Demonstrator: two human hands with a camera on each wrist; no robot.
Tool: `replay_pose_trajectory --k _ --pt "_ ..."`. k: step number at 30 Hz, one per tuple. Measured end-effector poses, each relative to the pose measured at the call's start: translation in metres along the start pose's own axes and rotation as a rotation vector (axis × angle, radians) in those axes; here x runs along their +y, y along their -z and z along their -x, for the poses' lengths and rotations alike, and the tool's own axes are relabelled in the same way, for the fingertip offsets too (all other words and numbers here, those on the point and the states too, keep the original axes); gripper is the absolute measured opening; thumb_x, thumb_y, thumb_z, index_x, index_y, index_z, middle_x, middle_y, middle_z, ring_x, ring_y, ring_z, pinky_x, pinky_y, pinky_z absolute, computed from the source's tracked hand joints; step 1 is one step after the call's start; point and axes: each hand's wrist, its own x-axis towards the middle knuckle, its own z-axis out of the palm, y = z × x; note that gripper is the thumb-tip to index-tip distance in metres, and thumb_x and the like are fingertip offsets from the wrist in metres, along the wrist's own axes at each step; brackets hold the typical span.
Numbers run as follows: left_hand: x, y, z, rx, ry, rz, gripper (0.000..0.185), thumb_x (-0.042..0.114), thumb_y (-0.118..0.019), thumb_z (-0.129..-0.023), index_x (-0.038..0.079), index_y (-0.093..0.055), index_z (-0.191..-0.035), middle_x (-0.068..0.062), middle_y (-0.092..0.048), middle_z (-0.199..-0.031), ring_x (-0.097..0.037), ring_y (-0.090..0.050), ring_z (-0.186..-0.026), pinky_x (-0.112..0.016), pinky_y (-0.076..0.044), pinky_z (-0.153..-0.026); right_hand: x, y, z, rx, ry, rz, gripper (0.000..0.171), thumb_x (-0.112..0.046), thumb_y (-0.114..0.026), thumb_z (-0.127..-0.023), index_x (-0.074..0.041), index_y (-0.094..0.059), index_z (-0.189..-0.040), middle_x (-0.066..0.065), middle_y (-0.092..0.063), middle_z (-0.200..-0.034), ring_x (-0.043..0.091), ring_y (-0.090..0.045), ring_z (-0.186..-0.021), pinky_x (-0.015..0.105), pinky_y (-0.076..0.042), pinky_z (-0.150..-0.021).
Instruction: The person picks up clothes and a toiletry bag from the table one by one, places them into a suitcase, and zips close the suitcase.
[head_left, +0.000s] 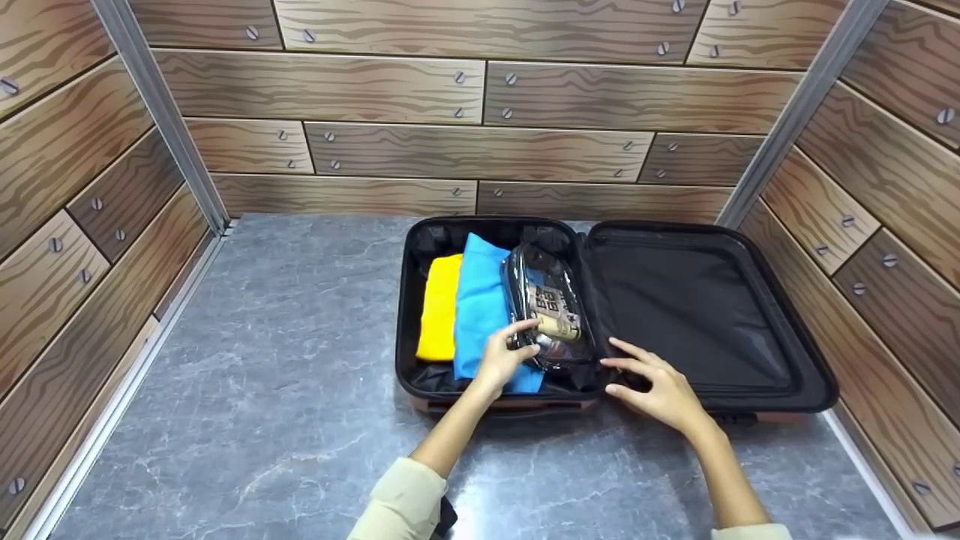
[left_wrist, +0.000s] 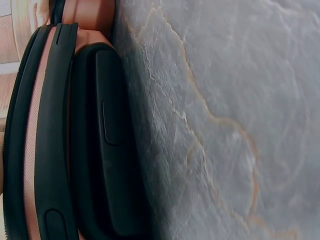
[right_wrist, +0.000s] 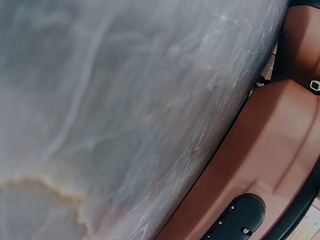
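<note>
A suitcase (head_left: 420, 375) is lying wide open on a grey stone table (head_left: 285, 337). Its left half is holding the packed things. Its right half, the lid (head_left: 690, 315), is lying flat with a black lining.

The left hand (head_left: 504, 356) is gripping the near end of a clear pouch (head_left: 546, 304). The thumb and fingers are curling round the edge of it. The pouch is sitting in the left half of the suitcase, by the middle hinge, and it is leaning partly on a folded blue cloth (head_left: 480, 300). Small packets are showing through the plastic, but they are too small to tell what they are.

A folded yellow cloth (head_left: 441, 307) is lying just to the left of the blue one, touching it.

The right hand (head_left: 654, 384) is resting with loose, spread fingers at the near edge of the suitcase, close to where the two halves are joining. It is holding nothing. It seems to be touching the rim, but that is hard to see.

The left wrist view is showing the suitcase's black and copper side (left_wrist: 60, 145) against the table (left_wrist: 230, 110). The right wrist view is showing the copper shell (right_wrist: 265, 160) next to the table (right_wrist: 110, 110). No hand is showing in either.

Wood-look walls (head_left: 480, 97) are standing around the table.
</note>
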Motion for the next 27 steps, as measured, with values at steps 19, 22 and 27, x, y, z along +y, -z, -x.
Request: replay_pose_trajectory --k 19,22,27 --pt "0.018 0.101 0.052 0.224 -0.41 -0.631 0.052 0.016 -0.069 -0.081 0.002 -0.051 -0.128 -0.023 -0.042 -0.131 -0.04 -0.029 -0.127 -0.055 -0.026 -0.1 0.011 0.064 0.017 0.432 -0.08 0.041 0.032 -0.002 -0.07 -0.078 -0.005 -0.067 -0.11 0.015 -0.058 -0.118 0.021 -0.049 -0.114 0.023 -0.027 -0.1" --pt "0.011 0.113 0.065 0.218 -0.315 -0.575 0.062 0.027 -0.068 -0.083 0.004 -0.044 -0.135 -0.02 -0.032 -0.141 -0.04 -0.018 -0.132 -0.06 -0.021 -0.099 0.019 0.082 0.034 0.637 -0.217 0.095 0.031 -0.001 -0.069 -0.078 -0.001 -0.066 -0.109 0.018 -0.056 -0.121 0.03 -0.045 -0.117 0.031 -0.026 -0.102" --pt "-0.004 0.121 0.075 0.223 -0.144 -0.471 0.08 0.038 -0.069 -0.08 0.012 -0.029 -0.144 -0.011 -0.013 -0.15 -0.034 -0.009 -0.135 -0.062 -0.018 -0.099 0.03 0.091 0.061 0.856 -0.616 0.068 0.033 -0.012 -0.065 -0.083 -0.002 -0.062 -0.114 0.011 -0.043 -0.137 0.029 -0.031 -0.128 0.035 -0.018 -0.105"
